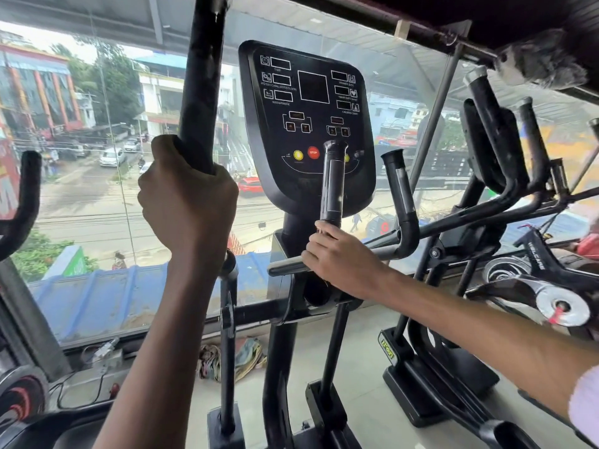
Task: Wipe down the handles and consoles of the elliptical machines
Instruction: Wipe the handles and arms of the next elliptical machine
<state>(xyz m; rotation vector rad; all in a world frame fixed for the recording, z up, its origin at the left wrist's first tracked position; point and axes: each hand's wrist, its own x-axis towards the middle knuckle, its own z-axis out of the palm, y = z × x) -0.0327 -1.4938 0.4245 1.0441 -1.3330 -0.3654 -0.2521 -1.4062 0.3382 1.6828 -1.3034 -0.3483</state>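
Head view: left hand [186,202] gripped the tall moving handle [199,82], fingers wrapped round it. Right hand [340,259] rested at the base of the short fixed grip [334,183] below the console [308,124]; no cloth visible. Wiping progress undeterminable; the far-right machine [499,147] judged still pending.

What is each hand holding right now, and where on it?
The left hand grips the tall moving handle partway up its black shaft. The right hand holds the short fixed handle at its base.

Tall handle's [197,82] top beyond frame edge
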